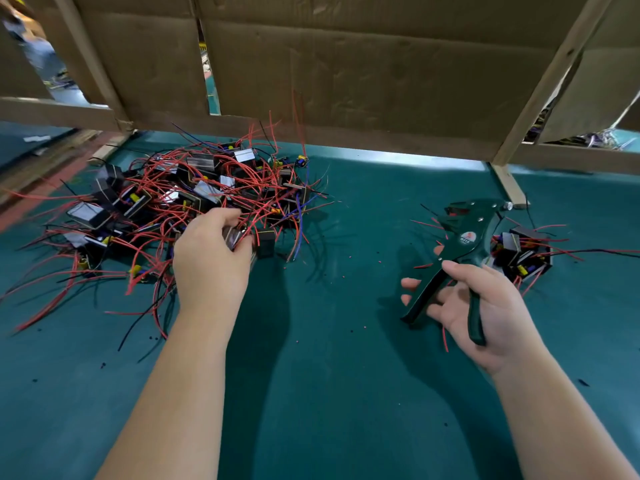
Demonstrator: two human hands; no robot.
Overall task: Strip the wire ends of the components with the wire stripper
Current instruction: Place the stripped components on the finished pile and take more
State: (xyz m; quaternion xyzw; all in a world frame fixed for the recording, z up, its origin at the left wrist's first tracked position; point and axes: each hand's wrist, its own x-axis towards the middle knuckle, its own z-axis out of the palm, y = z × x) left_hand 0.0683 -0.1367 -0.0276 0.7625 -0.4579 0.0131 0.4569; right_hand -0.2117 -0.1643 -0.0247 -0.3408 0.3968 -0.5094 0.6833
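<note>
On the bench (346, 393), the large component pile (180, 202) lies left and the small pile (523, 252) right (well apart). The wire stripper (465, 233), in the right hand (485, 306), is just left of the small pile. A cardboard panel (346, 64) stands behind.

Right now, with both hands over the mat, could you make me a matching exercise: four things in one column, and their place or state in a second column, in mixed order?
1. left hand
2. right hand
3. large pile of components
4. small pile of components

a. holds the wire stripper
b. lies on the right of the green mat, beyond the stripper
c. grips a component at the large pile's near edge
d. spreads over the left of the mat

Pairs: 1-c, 2-a, 3-d, 4-b.
</note>
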